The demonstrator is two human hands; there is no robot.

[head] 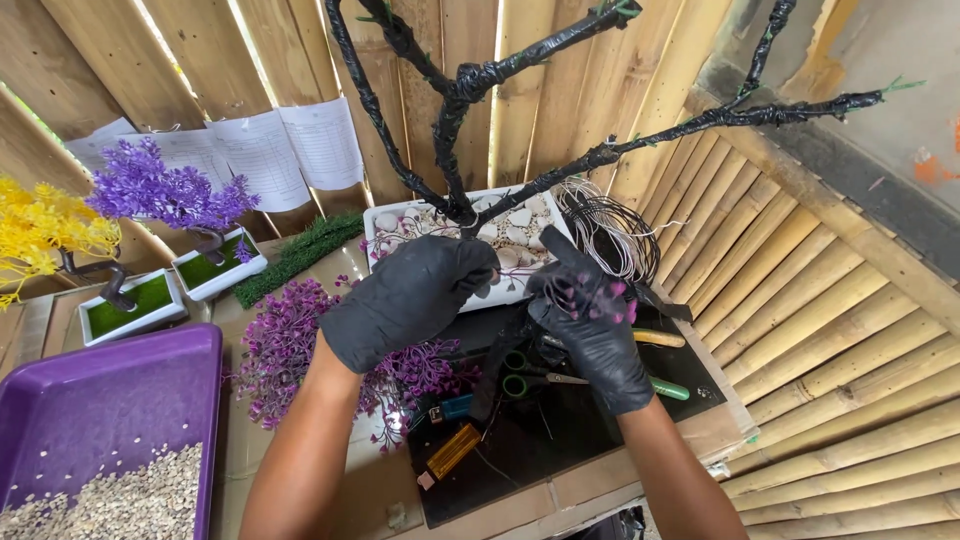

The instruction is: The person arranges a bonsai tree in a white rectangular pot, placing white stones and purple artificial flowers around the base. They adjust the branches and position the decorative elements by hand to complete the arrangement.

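Both my hands wear black gloves. My left hand point(408, 298) is curled at the base of a bare artificial tree point(462, 95) whose branches are wrapped in black tape. The tree stands in a white rectangular pot point(385, 222) topped with pale stones. My right hand point(590, 322) is closed on a small sprig of purple artificial foliage point(585, 293), just right of the trunk. A heap of purple foliage sprigs point(285, 350) lies below my left hand.
Scissors point(530, 378), a green-handled tool point(668, 388) and a lighter point(453, 452) lie on a black mat point(560, 440). A wire coil point(608, 222) sits by the pot. A purple tray point(110, 400) holds gravel. Finished purple point(165, 190) and yellow point(45, 225) mini trees stand left. Bamboo wall on the right.
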